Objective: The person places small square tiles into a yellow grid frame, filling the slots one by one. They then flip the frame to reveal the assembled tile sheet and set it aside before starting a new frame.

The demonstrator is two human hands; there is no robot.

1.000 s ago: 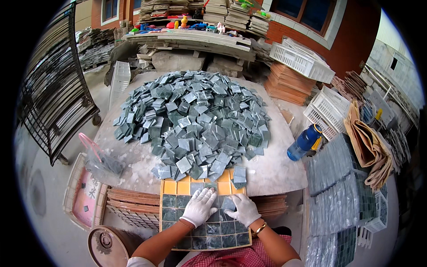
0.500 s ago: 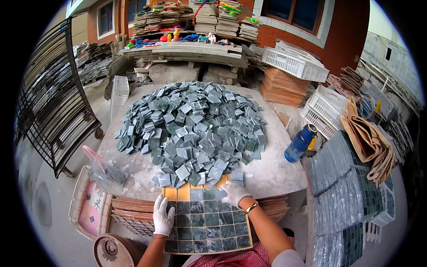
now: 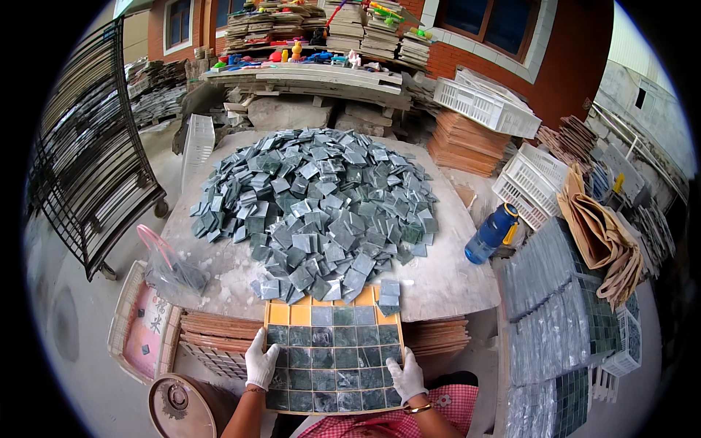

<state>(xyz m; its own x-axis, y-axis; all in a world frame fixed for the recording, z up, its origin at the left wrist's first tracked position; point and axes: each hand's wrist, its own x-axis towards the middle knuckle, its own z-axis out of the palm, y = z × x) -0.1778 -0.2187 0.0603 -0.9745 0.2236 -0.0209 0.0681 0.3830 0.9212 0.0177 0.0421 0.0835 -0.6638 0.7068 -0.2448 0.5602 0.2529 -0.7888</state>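
A shallow grid tray (image 3: pixel 300 314) with a yellow base lies in front of me, its far edge against the tile pile. Dark green square tiles (image 3: pixel 323 358) fill its nearer rows. In the far row, a few greyer tiles (image 3: pixel 343 315) sit in the middle, with bare yellow cells at both ends. My left hand (image 3: pixel 261 362), in a white glove, grips the tray's left edge, thumb on top. On the right edge is my gloved right hand (image 3: pixel 406 378), also closed round the rim. Two loose tiles (image 3: pixel 389 293) overlap the tray's far right corner.
A big heap of loose tiles (image 3: pixel 321 197) covers the middle of the table (image 3: pixel 460 288). A blue bottle (image 3: pixel 491 233) stands at its right, a plastic bag (image 3: pixel 174 270) at its left. Wrapped tile stacks (image 3: pixel 548 321) stand to the right, a lidded bucket (image 3: pixel 182 405) lower left.
My right hand has left the far row and come down to the tray's right edge. My left hand has shifted from over the tiles to the left edge.
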